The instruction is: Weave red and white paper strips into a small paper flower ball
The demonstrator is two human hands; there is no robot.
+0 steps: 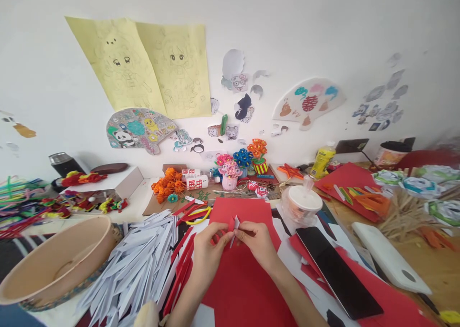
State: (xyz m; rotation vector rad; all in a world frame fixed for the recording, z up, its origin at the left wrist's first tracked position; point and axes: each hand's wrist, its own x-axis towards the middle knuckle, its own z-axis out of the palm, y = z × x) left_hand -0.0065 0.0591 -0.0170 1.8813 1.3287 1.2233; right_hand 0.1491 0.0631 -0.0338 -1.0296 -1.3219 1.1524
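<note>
Both of my hands meet over a large red paper sheet [244, 279] in the middle of the table. My left hand [212, 243] pinches a small folded red and white paper piece [233, 223] from the left side. From the right, my right hand [257, 240] grips the same piece with thumb and fingertips. The piece stands up a little between the fingertips, its lower part partly hidden by them. Left of my hands lies a heap of folded white paper strips [132, 264], with red folded strips [181, 264] beside it.
A beige basin [61, 255] stands at the far left. To the right are a black phone [338, 272], a lidded white cup [304, 202] and a white power bank [390, 255]. Flower crafts [230, 171] line the wall behind. A yellow-handled tool [199, 216] lies near the strips.
</note>
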